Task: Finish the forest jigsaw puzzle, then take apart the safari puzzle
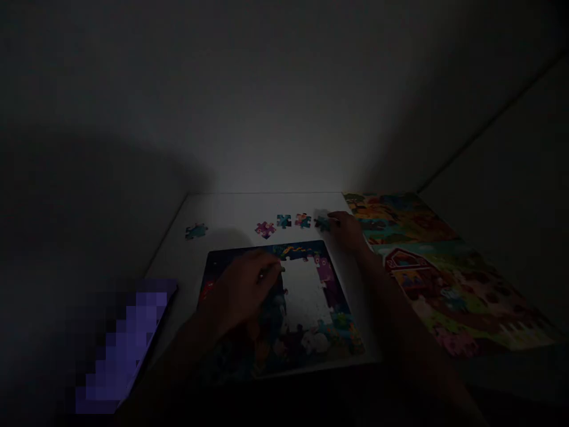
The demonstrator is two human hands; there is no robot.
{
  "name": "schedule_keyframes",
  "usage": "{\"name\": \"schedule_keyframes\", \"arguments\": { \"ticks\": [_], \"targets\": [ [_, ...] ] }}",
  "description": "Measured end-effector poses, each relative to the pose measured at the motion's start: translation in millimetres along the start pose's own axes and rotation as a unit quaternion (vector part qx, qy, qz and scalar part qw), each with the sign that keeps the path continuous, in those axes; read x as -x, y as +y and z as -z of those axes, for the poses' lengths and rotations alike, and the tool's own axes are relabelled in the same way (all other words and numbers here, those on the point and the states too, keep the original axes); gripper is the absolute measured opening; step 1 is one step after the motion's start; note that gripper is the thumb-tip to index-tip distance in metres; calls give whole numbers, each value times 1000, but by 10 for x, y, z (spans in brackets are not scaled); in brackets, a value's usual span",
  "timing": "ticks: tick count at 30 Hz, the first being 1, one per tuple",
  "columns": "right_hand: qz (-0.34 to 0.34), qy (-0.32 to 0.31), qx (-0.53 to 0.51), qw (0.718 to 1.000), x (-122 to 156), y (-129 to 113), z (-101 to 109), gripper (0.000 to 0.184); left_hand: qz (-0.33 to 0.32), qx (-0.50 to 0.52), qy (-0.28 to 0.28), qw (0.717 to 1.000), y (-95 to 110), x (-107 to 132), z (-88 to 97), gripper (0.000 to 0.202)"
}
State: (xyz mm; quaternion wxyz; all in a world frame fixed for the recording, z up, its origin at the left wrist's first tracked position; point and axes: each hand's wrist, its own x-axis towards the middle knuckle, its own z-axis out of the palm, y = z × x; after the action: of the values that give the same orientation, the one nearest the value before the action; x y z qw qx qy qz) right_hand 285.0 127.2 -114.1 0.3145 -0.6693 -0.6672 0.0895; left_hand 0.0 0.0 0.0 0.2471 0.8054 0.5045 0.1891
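Two hands (242,290) (349,232), five loose pieces (265,229)

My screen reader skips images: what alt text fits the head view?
In dim light, a left hand rests on a half-finished jigsaw while the right hand reaches a teal loose piece beyond it. A farm puzzle lies at right.

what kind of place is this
Likely a dim corner of a home, used for play: a white table against bare walls, a half-done jigsaw puzzle on it, loose pieces beyond, and a farm puzzle alongside.
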Motion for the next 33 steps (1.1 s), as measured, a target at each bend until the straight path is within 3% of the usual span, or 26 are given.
{"name": "schedule_keyframes", "arguments": {
  "ticks": [3,6,9,14,18,23,29,33],
  "targets": [
    [-5,-6,25,1000,4,68,15,35,-11,-187,10,982,-305,-338,-208,23],
    [-23,-3,59,998,8,174,46,34,-30,-237,23,971,-490,-526,-435,32],
    [-15,-34,93,995,15,308,102,28,-42,-243,35,968,-566,-623,-532,33],
    [4,-104,40,994,24,448,176,23,-58,-221,44,973,-670,-691,-495,27],
    [-47,-87,-40,994,38,439,190,30,-65,-169,21,983,-737,-718,-458,31],
    [-120,-85,-122,982,54,334,247,28,-66,-125,35,989,-786,-746,-428,35],
    [-121,-90,-169,974,51,285,309,36,-74,-98,58,991,-875,-754,-438,36],
    [-112,-130,-316,933,47,245,316,35,-61,-78,65,993,-880,-744,-429,37]
  ]
}}
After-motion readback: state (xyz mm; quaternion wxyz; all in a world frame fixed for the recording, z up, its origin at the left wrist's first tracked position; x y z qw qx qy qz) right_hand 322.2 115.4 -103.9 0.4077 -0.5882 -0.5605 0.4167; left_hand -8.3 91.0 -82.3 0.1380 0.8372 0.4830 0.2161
